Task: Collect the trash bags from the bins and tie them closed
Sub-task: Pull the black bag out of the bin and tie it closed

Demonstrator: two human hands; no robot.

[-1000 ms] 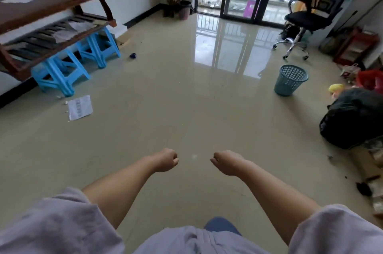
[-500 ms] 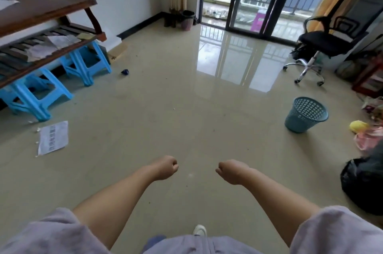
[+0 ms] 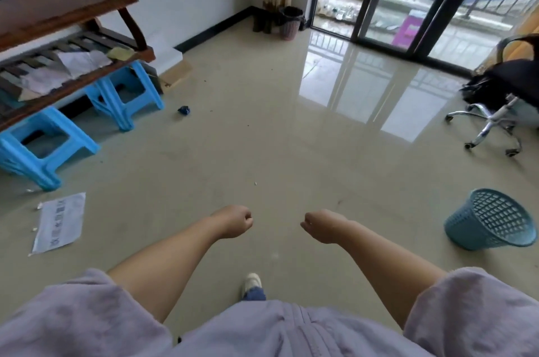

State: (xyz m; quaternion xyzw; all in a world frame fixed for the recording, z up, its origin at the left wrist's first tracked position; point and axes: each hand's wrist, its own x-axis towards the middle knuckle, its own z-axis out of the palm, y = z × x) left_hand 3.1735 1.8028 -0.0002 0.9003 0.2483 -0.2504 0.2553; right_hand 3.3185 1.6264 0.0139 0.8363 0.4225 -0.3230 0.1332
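Though unlined, upright teal mesh bin [image 3: 490, 221] near fisted hands [image 3: 233, 221]

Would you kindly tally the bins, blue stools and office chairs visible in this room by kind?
Bins: 2, the teal mesh bin and the far bin
Blue stools: 2, near stool, far stool
Office chairs: 1
Total: 5

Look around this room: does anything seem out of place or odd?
Yes. A printed sheet and a blue scrap lie loose on the floor, and crumpled papers sit on the wooden rack's lower shelf. The teal basket shows no bag.
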